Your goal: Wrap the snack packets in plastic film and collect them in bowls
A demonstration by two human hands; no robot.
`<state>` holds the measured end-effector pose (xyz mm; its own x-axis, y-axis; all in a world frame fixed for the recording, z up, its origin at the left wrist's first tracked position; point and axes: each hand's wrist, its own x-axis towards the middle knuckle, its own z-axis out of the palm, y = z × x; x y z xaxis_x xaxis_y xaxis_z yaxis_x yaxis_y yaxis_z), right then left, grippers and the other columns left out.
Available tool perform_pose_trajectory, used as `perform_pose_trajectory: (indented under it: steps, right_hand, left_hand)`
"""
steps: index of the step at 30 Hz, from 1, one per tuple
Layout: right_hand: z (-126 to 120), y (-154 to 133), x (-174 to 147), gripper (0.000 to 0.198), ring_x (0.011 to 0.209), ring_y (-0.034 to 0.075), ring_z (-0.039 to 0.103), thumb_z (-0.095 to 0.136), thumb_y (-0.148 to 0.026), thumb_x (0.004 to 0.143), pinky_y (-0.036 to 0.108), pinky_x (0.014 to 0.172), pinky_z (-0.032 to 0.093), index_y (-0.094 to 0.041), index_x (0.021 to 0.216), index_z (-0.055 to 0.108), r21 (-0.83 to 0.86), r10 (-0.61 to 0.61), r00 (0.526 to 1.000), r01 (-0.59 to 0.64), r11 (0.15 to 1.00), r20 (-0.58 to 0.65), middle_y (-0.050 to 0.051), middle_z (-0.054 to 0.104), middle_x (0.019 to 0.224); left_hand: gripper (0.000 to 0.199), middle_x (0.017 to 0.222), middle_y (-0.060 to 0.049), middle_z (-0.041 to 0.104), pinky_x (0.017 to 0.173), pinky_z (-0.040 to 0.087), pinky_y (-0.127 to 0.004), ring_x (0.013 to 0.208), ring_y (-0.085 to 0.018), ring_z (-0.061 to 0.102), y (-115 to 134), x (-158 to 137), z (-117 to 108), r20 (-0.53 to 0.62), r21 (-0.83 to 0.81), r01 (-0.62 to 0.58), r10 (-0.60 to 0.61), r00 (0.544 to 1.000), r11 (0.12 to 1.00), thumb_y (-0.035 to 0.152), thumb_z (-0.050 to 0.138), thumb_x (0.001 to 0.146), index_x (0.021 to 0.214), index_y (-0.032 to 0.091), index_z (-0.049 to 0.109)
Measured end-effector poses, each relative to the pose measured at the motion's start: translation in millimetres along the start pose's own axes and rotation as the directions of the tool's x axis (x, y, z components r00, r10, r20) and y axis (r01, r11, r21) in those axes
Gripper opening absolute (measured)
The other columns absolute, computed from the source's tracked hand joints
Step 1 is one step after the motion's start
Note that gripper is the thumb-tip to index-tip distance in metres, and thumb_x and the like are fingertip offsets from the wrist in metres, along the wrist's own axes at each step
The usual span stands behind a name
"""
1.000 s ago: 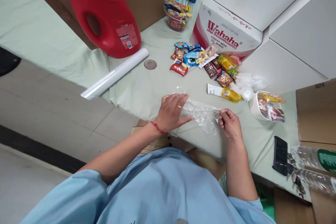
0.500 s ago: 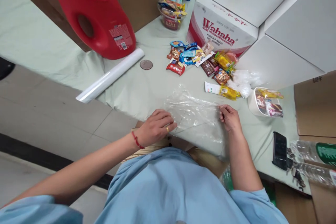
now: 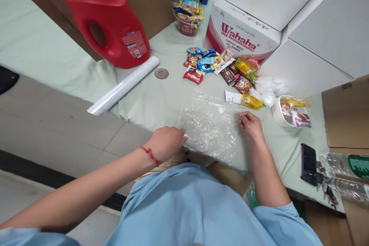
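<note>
A crinkled sheet of clear plastic film [image 3: 211,128] lies over the table's front edge, between my two hands. My left hand [image 3: 168,142] is closed at the film's left edge, its fingertips curled under and mostly hidden. At the opposite side my right hand [image 3: 250,126] is closed in a pinch at the film's upper right edge; the see-through material is faint at those fingertips. Beyond the film lies a pile of wrapped snacks [image 3: 206,65]. A yellow snack packet [image 3: 252,102] with a white end lies just above my right hand.
A red detergent jug [image 3: 115,27] and a white roll [image 3: 123,86] stand and lie at left, near a round brown button-like disc [image 3: 162,73]. Behind are a snack bowl [image 3: 188,27] and a Wahaha carton [image 3: 240,32]. At right are a white tub [image 3: 281,117], a phone [image 3: 309,164] and bottles [image 3: 336,164].
The film has gone from stretched between my hands to slack and more wrinkled. My left hand has turned and its fingers have curled in. My right hand has barely moved.
</note>
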<state>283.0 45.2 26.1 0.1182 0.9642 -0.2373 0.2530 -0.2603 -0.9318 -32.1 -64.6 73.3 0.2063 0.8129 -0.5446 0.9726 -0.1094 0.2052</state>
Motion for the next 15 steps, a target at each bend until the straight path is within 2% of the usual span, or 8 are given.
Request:
perform_pose_trajectory:
  steps: [3, 9, 12, 15]
  right_hand:
    - [-3, 1, 1, 0.029, 0.046, 0.008, 0.039, 0.075, -0.043, 0.069, 0.023, 0.042, 0.027, -0.018, 0.081, 0.068, 0.004, -0.012, 0.999, 0.012, 1.0, -0.052, -0.006, 0.053, 0.059]
    - [-16, 17, 1, 0.029, 0.046, 0.008, 0.037, 0.077, -0.043, 0.068, 0.023, 0.042, 0.026, -0.019, 0.08, 0.065, 0.049, 0.021, 0.994, -0.016, 0.999, -0.111, -0.007, 0.051, 0.057]
    - [-19, 23, 3, 0.031, 0.045, 0.008, 0.036, 0.078, -0.043, 0.067, 0.024, 0.042, 0.024, -0.019, 0.079, 0.064, 0.062, 0.038, 0.991, -0.031, 0.998, -0.125, -0.007, 0.05, 0.057]
    - [-26, 28, 8, 0.033, 0.045, 0.009, 0.036, 0.076, -0.046, 0.067, 0.024, 0.043, 0.024, -0.019, 0.081, 0.064, 0.032, 0.044, 0.989, -0.04, 0.999, -0.145, -0.006, 0.049, 0.058]
  left_hand:
    - [0.04, 0.101, -0.016, 0.076, 0.077, 0.052, -0.04, 0.097, -0.034, 0.073, -1, 14, -5, -0.032, 0.043, 0.026, -0.024, 0.999, 0.999, 0.038, 0.036, 0.104, 0.113, 0.019, 0.07]
    - [0.05, 0.119, -0.012, 0.075, 0.078, 0.053, -0.04, 0.102, -0.032, 0.073, -12, 28, 10, -0.162, -0.038, 0.155, -0.159, 0.974, 0.987, 0.039, 0.034, 0.105, 0.151, 0.027, 0.047]
    - [0.056, 0.118, -0.012, 0.076, 0.08, 0.053, -0.04, 0.106, -0.034, 0.072, -15, 29, 14, -0.148, -0.069, 0.182, -0.191, 0.97, 0.981, 0.041, 0.037, 0.104, 0.158, 0.029, 0.039]
    - [0.059, 0.11, -0.01, 0.078, 0.081, 0.052, -0.038, 0.106, -0.033, 0.072, -22, 27, 15, -0.125, -0.149, 0.183, -0.202, 0.971, 0.972, 0.045, 0.041, 0.102, 0.159, 0.03, 0.04]
